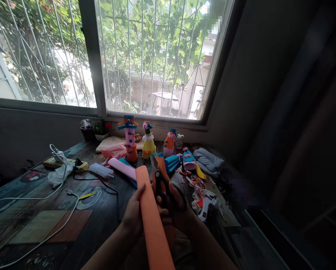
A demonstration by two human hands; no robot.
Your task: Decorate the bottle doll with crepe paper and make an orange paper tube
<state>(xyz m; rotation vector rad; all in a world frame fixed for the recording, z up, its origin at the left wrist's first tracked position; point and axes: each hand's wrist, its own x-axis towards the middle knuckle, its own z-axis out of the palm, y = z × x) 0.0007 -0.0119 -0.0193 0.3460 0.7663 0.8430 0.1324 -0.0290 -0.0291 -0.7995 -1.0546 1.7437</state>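
**Cutting a foam roll: where the risks lie**

We see the left hand (132, 215) wrapped around an orange foam roll (152, 217), its grip clamped on the roll's lower half with the thumb lying up along the near side. The roll stands tilted, its rounded top end (142, 173) rising above the surface (44, 221) and its lower end running out of the picture's bottom edge. The right hand (175, 204) is closed through the black handles of a pair of scissors (160, 176); the blades point up and away, just beside the roll's upper part. We cannot tell whether the blades already bite the foam.

In our judgement the main hazard is the left thumb, which sits close to the blades: a cut carried downward could reach it. The soft roll may also flatten or twist under the blades, so the cut wanders. A glue gun (206, 204) lies just right of the scissor hand, and a white cable (44, 197) crosses the surface at left; a wide elbow movement could catch either. Finished foam figures (148, 144) stand near the window, well apart from the hands.
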